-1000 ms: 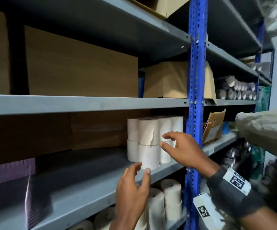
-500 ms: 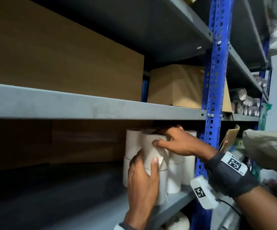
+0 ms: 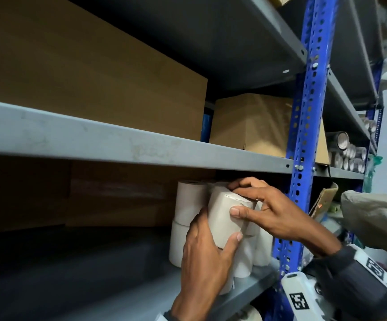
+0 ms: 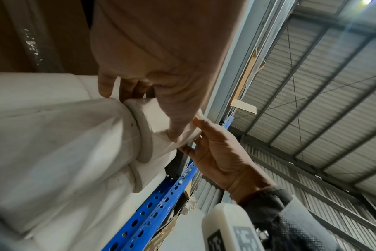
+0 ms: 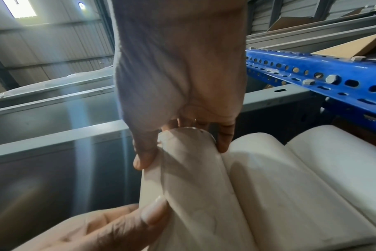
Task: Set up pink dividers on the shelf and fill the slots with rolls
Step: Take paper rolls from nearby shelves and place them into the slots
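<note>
Several white paper rolls [image 3: 188, 205] stand stacked two high at the right end of the grey shelf [image 3: 118, 286]. Both hands hold the front upper roll [image 3: 222, 218], which is tilted and lifted off the stack. My left hand [image 3: 219, 225] grips its lower part, thumb on the front. My right hand [image 3: 234, 198] grips its top end, thumb on the front and fingers over the top. The left wrist view shows the roll [image 4: 159, 118] between left hand [image 4: 140, 115] and right hand [image 4: 215, 152]. The right wrist view shows the right hand [image 5: 182, 152] on the roll [image 5: 193, 178]. No pink divider is in view.
The shelf board above [image 3: 141, 144] hangs close over the rolls. A blue perforated upright [image 3: 301, 158] stands just right of them. Cardboard boxes [image 3: 95, 89] [image 3: 252, 126] fill the upper shelf. Dark rolls [image 3: 350, 154] lie in the neighbouring bay. Bare shelf stretches left of the stack.
Both hands reached in from in front of the shelf and took hold of the front upper roll. It has since tipped and risen off the roll below.
</note>
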A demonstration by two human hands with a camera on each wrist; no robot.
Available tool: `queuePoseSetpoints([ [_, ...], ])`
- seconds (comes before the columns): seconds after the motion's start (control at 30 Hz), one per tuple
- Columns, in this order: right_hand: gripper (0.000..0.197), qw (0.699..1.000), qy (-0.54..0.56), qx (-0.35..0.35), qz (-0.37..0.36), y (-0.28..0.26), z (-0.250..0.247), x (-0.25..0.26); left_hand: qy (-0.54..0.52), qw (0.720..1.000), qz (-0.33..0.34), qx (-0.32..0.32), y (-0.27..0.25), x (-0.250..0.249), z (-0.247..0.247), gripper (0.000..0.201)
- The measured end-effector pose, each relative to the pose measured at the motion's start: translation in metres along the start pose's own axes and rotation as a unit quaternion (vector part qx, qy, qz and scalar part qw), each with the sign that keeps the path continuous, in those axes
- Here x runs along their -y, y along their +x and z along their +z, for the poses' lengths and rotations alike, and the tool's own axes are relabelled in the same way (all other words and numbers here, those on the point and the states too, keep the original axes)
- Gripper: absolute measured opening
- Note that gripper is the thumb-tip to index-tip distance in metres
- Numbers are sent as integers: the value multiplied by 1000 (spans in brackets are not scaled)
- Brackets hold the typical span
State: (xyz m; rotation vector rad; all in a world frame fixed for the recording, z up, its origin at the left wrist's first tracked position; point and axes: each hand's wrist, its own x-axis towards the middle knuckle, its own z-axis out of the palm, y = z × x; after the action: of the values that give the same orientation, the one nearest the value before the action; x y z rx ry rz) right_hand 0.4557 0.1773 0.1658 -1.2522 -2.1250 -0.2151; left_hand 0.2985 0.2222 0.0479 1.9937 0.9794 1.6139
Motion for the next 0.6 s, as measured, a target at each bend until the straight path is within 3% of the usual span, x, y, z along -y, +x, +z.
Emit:
queuePoseSetpoints([
  [0.37,32,993,116,-28,2,-11,-4,14,19,1000,11,-13,-8,-18,-12,82],
  [0.6,37,983,184,-24,-1,-22,-17,38,0,1000,20,-8,-24,-40,-43,81],
])
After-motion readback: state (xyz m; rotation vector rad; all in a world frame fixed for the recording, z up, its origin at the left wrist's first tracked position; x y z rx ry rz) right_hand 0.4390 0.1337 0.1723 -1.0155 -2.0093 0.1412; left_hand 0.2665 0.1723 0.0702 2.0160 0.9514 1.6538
